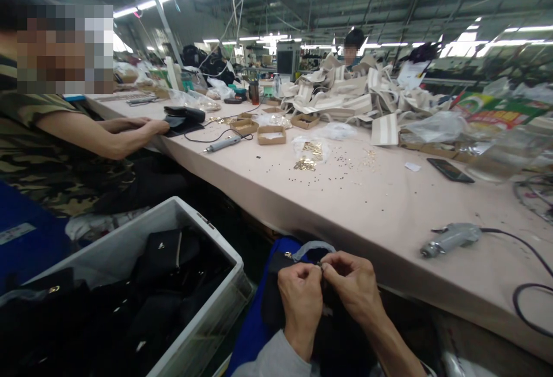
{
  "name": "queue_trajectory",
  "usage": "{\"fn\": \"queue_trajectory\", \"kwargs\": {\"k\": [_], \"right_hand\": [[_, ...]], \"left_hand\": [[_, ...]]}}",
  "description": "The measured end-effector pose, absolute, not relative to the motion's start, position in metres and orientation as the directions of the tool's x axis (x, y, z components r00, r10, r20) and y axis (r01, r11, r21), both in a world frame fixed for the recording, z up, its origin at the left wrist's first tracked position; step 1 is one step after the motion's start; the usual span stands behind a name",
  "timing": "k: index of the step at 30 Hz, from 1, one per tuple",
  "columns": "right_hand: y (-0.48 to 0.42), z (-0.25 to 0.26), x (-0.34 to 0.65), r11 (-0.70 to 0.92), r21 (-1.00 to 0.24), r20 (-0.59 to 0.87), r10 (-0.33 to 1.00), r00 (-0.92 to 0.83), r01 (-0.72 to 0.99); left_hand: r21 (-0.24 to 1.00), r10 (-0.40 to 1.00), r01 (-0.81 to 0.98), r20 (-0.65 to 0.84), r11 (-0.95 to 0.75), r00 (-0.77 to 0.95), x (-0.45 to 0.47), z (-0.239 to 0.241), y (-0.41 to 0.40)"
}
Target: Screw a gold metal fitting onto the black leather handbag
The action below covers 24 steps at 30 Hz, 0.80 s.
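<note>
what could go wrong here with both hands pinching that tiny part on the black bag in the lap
1. The left hand and right hand pinch a small fitting on the black bag off the table's edge; if dropped, it may fall to the dark floor.
2. The electric screwdriver lies near the table edge; its cord could snag and pull it off.

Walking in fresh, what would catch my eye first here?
Low in the middle, the left hand and right hand pinch something small together over a black bag in the lap. On the left, a grey bin holds more black bags, and a heap of striped cloth rises at the far end of the long pink table.
</note>
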State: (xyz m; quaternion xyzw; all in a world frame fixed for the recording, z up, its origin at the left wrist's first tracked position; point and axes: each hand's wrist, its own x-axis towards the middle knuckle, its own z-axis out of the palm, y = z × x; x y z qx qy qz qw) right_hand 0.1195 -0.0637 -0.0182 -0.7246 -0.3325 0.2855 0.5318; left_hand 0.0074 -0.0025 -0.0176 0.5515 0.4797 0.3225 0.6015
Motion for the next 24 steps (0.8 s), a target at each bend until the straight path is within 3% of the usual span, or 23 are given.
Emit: {"fn": "queue_trajectory", "kwargs": {"k": [4, 7, 15, 20, 24], "right_hand": [[-0.061, -0.017, 0.125, -0.226, -0.96, -0.071, 0.768, 0.637, 0.165], [-0.059, -0.019, 0.131, -0.213, -0.968, -0.088, 0.78, 0.619, 0.131], [-0.059, -0.019, 0.137, -0.167, -0.98, -0.085, 0.841, 0.534, 0.107], [-0.059, -0.019, 0.139, -0.22, -0.944, -0.091, 0.891, 0.445, 0.246], [-0.055, -0.033, 0.152, -0.279, -0.857, -0.082, 0.905, 0.418, 0.434]], "left_hand": [[0.933, 0.777, 0.08, -0.338, 0.351, 0.531, 0.0, -0.013, 0.007], [0.919, 0.687, 0.04, -0.321, 0.392, 0.651, -0.004, -0.008, 0.014], [0.915, 0.775, -0.07, -0.294, 0.397, 0.559, 0.006, -0.02, 0.013], [0.942, 0.815, 0.05, -0.313, 0.332, 0.488, 0.006, -0.031, 0.015], [0.919, 0.809, -0.024, -0.334, 0.394, 0.484, 0.006, -0.05, 0.023]]}}
